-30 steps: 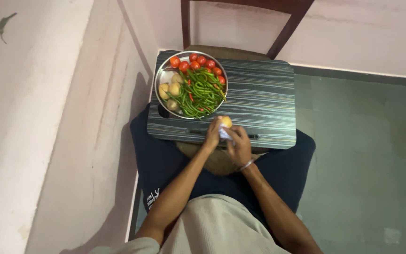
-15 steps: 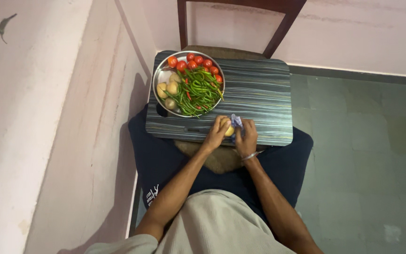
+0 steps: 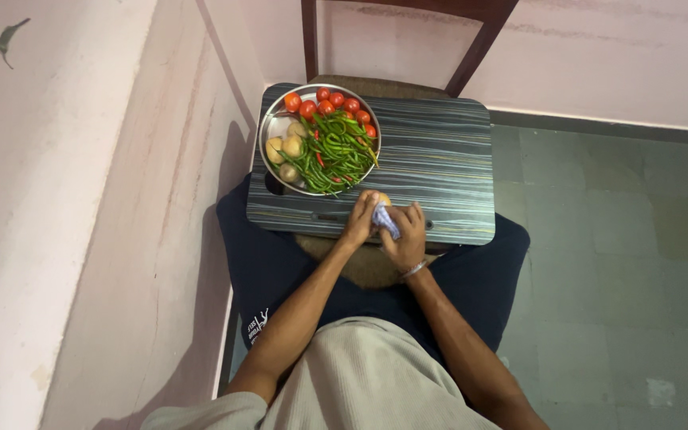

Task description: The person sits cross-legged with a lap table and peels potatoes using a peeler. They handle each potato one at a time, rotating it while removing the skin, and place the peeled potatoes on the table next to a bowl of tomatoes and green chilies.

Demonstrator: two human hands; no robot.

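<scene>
Just below the steel bowl (image 3: pixel 274 127), at the near edge of the striped counter (image 3: pixel 439 167), the left hand (image 3: pixel 359 221) is wrapped around a pale potato (image 3: pixel 383 199). Touching it, the right hand (image 3: pixel 404 239) is clenched on a small bluish-white tool (image 3: pixel 385 219) laid against the potato. Tomatoes (image 3: pixel 324 102), green beans (image 3: pixel 332 155) and more potatoes (image 3: pixel 284 149) fill that bowl.

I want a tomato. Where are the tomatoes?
The tomatoes line the far rim of the round metal plate, beside the green chillies, on the striped board's left.
</scene>
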